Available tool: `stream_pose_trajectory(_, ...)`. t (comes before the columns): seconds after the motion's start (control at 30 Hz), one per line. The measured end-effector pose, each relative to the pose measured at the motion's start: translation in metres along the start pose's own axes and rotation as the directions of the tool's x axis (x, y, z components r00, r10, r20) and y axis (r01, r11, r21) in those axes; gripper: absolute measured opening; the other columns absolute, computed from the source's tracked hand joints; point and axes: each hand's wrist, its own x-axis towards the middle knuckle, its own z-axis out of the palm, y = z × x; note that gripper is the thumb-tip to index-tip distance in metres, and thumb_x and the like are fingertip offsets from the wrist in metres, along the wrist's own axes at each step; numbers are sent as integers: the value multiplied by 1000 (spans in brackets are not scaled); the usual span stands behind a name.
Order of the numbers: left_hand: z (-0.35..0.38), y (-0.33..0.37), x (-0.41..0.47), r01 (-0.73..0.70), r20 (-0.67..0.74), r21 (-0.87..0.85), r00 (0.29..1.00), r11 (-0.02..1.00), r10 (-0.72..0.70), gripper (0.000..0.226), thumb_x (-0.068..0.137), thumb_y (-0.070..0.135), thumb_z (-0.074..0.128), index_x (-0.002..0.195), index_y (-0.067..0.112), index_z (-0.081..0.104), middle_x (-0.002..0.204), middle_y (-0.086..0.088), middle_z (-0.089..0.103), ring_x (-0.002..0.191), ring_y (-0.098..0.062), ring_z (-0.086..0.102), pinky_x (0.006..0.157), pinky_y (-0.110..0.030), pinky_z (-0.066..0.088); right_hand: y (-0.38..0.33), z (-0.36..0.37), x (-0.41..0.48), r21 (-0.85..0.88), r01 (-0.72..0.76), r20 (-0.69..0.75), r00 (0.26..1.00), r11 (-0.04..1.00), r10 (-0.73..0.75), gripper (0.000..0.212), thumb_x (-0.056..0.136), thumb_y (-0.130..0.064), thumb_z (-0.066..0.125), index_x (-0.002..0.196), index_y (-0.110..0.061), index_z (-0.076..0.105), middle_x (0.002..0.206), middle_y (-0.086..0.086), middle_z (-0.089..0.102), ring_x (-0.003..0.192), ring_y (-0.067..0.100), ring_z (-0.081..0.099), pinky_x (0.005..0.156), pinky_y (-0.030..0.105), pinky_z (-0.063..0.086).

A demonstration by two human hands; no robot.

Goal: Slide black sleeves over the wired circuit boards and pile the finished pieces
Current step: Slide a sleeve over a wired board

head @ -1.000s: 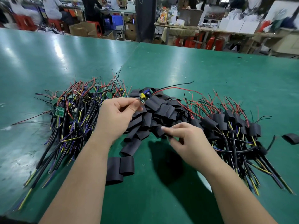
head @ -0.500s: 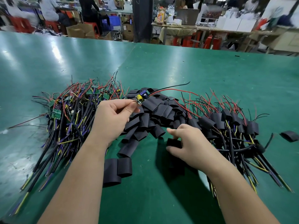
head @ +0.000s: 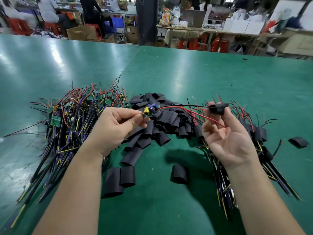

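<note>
The left hand [head: 116, 126] is pinching the circuit board [head: 149, 111] above the table [head: 186, 73]; the right hand [head: 225, 139] is pinching a black sleeve [head: 218, 108] at the end of the black wire [head: 189, 105]. The red wire [head: 203, 117] is straying across the palm, probably risking being left outside the sleeve.

The green worktop [head: 203, 73] carries a tangle of wired boards [head: 67, 126] at left, a heap of black sleeves [head: 169, 119] in the middle, sleeved pieces [head: 260, 134] at right, and stray sleeves [head: 179, 173] nearer the front.
</note>
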Motion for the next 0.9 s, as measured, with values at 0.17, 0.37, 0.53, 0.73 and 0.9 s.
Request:
stream_pose_trajectory(0.17,2,0,-1,26,-18,16,1000,1000,-25,16,78,23,58,79,16,73,57,5,66,42,-2,36,41,-11,28,-1,5,-8,66,12,202,979,998,-25,21,84,-28,54,95,-18,69,98,-5,73,93,9,69,70,22,53)
stream_pose_trajectory(0.37,0,0,0,-10,-44,-31,999,999,8,20,82,23,57,83,11,73,54,8,63,41,3,40,40,-8,29,1,9,-14,14,-10,293,956,1000,6,25,77,-33,61,91,-20,77,101,-5,73,95,11,69,71,24,55)
stream_pose_trajectory(0.53,-1,0,1,-24,-73,-8,997,1000,24,19,81,27,59,82,16,74,55,6,62,41,-3,31,40,-11,25,3,6,-15,51,-32,413,910,998,8,37,62,-29,83,96,-21,75,107,-4,72,99,16,69,73,30,56)
stream_pose_trajectory(0.73,0,1,1,-37,-117,5,992,999,38,21,84,23,56,86,7,70,47,12,56,38,1,35,42,-5,29,7,8,-17,22,-46,426,904,999,32,30,68,-28,74,97,-22,75,108,-4,72,102,17,68,73,30,56)
stream_pose_trajectory(0.9,0,1,1,-1,-90,10,996,1000,2,21,85,24,56,85,8,70,48,10,56,38,0,32,40,-7,26,7,9,-18,12,-64,387,920,998,54,31,70,-29,68,97,-20,76,105,-3,73,94,17,71,69,30,57)
